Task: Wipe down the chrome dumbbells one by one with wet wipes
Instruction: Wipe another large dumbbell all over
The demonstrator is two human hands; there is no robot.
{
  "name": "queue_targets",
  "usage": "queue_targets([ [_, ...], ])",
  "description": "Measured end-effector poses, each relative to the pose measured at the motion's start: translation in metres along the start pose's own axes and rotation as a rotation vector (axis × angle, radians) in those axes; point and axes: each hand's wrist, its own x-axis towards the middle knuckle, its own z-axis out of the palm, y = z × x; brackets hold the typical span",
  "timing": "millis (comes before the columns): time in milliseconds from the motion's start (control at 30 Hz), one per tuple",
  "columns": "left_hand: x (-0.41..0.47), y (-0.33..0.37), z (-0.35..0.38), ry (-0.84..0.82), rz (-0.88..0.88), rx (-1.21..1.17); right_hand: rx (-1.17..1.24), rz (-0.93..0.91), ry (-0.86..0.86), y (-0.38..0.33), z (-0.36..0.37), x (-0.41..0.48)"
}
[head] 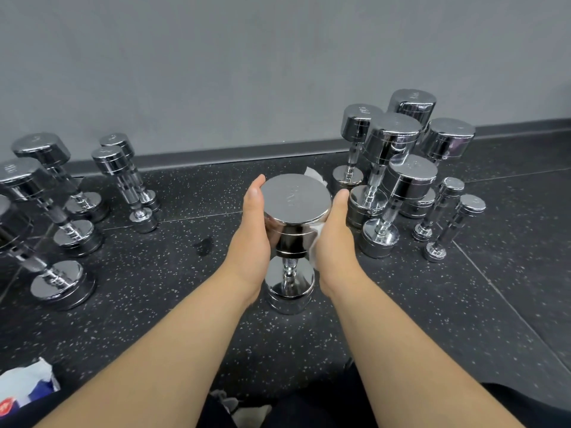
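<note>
Only one view is provided, taken by a wide-angle camera worn on the head, above and behind both hands. It is aimed forward and down. The forearms are seen entering from the bottom edge and leading to the left hand (253,223) and right hand (335,233), framed near the centre at close range on either side of the upright dumbbell (293,202). Beyond the hands the speckled floor (191,193) and grey wall (216,72) are taken in.

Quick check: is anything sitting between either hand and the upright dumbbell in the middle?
Only the wet wipe, pressed between the right hand and the upper head of the dumbbell. The left hand grips the chrome directly.
</note>
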Motion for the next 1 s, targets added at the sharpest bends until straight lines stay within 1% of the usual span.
queue_targets([
  [67, -0.002, 0.002, 0.0, -0.003, -0.006, 0.018, -0.005, 0.085, 0.037, 0.002, -0.004, -0.004],
  [133, -0.008, 0.003, -0.002, -0.005, -0.033, 0.027, 0.029, 0.129, 0.074, 0.001, -0.006, -0.012],
  [200, -0.015, 0.003, -0.006, 0.0, -0.064, 0.036, 0.053, 0.108, 0.103, 0.008, -0.009, -0.018],
  [267, -0.025, 0.0, -0.008, 0.024, -0.092, 0.117, 0.094, 0.053, 0.138, 0.013, -0.016, -0.024],
  [333, -0.034, -0.004, -0.007, 0.092, -0.122, 0.248, 0.136, 0.032, 0.153, 0.011, -0.022, -0.03],
  [400, -0.046, -0.003, -0.006, 0.156, -0.201, 0.293, 0.233, 0.04, 0.133, 0.004, -0.024, -0.039],
  [433, -0.049, -0.004, -0.006, 0.14, -0.249, 0.246, 0.302, 0.059, 0.133, 0.003, -0.025, -0.042],
  [500, -0.051, -0.006, -0.007, 0.009, -0.343, 0.083, 0.417, 0.093, 0.137, 0.001, -0.025, -0.048],
  [567, -0.052, -0.006, -0.01, -0.1, -0.425, 0.013, 0.438, 0.104, 0.109, 0.0, -0.024, -0.054],
  [633, -0.055, -0.003, -0.009, -0.122, -0.463, -0.044, 0.424, 0.06, 0.062, -0.003, -0.022, -0.057],
  [667, -0.055, 0.0, -0.007, -0.108, -0.437, -0.087, 0.415, 0.024, 0.053, -0.006, -0.019, -0.058],
  [700, -0.055, 0.004, -0.005, -0.071, -0.369, -0.121, 0.407, -0.012, 0.056, -0.008, -0.017, -0.058],
  [733, -0.053, 0.008, -0.005, -0.006, -0.257, -0.105, 0.404, -0.044, 0.057, -0.009, -0.015, -0.058],
  [800, -0.046, 0.014, -0.008, 0.166, -0.021, 0.016, 0.409, -0.072, 0.043, -0.007, -0.01, -0.056],
  [833, -0.043, 0.015, -0.011, 0.232, 0.032, 0.055, 0.42, -0.064, 0.035, -0.004, -0.009, -0.056],
  [867, -0.041, 0.012, -0.014, 0.27, 0.028, 0.068, 0.429, -0.045, 0.027, 0.001, -0.009, -0.056],
  [967, -0.035, -0.004, -0.015, 0.307, -0.126, -0.007, 0.436, 0.008, -0.004, 0.015, -0.006, -0.06],
  [1000, -0.033, -0.008, -0.012, 0.333, -0.145, -0.026, 0.437, 0.012, 0.006, 0.017, -0.004, -0.061],
])
